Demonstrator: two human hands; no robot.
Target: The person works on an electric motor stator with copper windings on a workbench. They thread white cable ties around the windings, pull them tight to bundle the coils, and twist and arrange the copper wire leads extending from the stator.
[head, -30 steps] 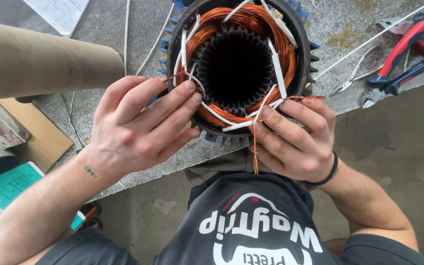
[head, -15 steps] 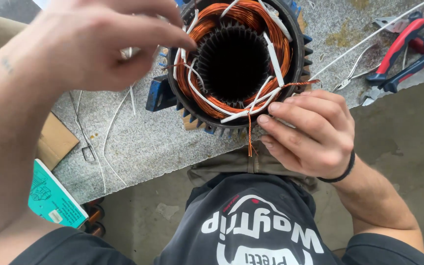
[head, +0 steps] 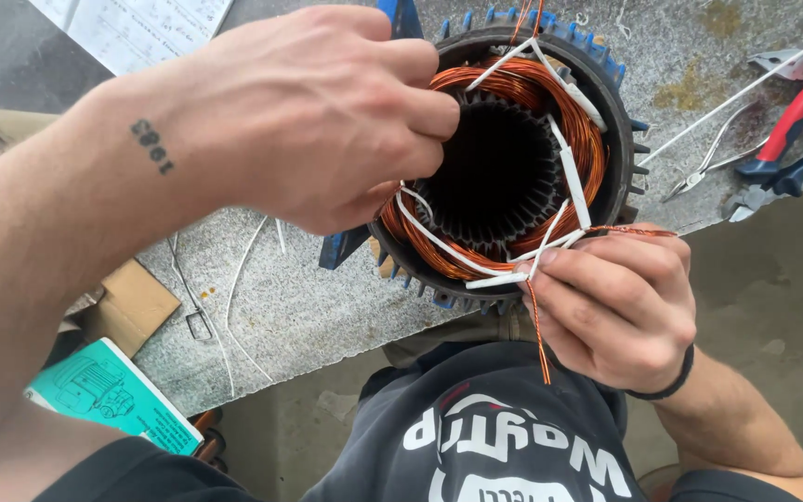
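- Stator [head: 504,167], a dark ring with copper windings and white sleeved leads, is set at the tabletop's [head: 309,307] near edge.
- Its left rim is covered by the left hand [head: 318,121], whose fingers are curled together at the winding, pinching at a white lead [head: 420,218].
- Sleeved leads at the lower right rim are pinched by the right hand [head: 620,311]; a twisted copper wire [head: 539,335] hangs below its fingers.
- Red and blue pliers [head: 792,139] are seen at the right edge, well apart.
- Paper [head: 132,28] lies at the far left corner; a teal booklet [head: 104,395] and cardboard [head: 137,302] are seen below the near edge.
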